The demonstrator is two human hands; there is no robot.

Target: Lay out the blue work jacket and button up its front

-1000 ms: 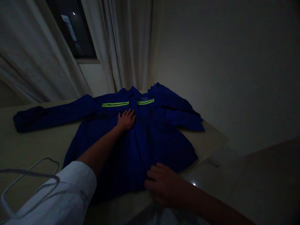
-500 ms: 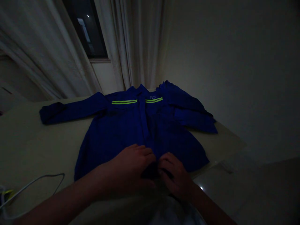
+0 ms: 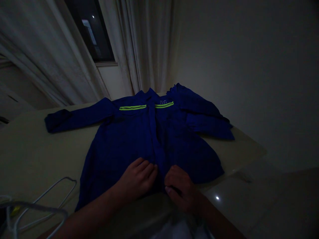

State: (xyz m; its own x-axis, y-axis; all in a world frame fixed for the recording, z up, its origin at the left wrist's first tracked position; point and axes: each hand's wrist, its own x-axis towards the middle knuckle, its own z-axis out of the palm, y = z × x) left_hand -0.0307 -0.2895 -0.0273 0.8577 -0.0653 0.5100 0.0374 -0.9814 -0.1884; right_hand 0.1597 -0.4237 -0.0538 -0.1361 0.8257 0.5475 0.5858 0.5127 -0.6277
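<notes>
A dark blue work jacket (image 3: 124,139) with yellow-green chest stripes lies spread face up, its collar pointing away from me. One sleeve stretches out to the left; the other is folded down on the right. At the bottom of the front opening, my left hand (image 3: 141,174) is closed on the hem just left of the placket. My right hand (image 3: 179,186) is closed on the hem to the right of it, thumb and fingers pinched together. Dim light hides exactly how much cloth lies between the fingers.
The jacket rests on a pale table (image 3: 22,149), whose right corner stands over a tiled floor (image 3: 249,205). White wire hangers (image 3: 47,199) lie at the lower left beside my forearm. Light curtains (image 3: 147,43) and a dark window (image 3: 92,33) are behind the table.
My hands have moved slightly apart along the hem, the left one shifting left. The placket between them is now more visible. More of the hangers shows at the lower left.
</notes>
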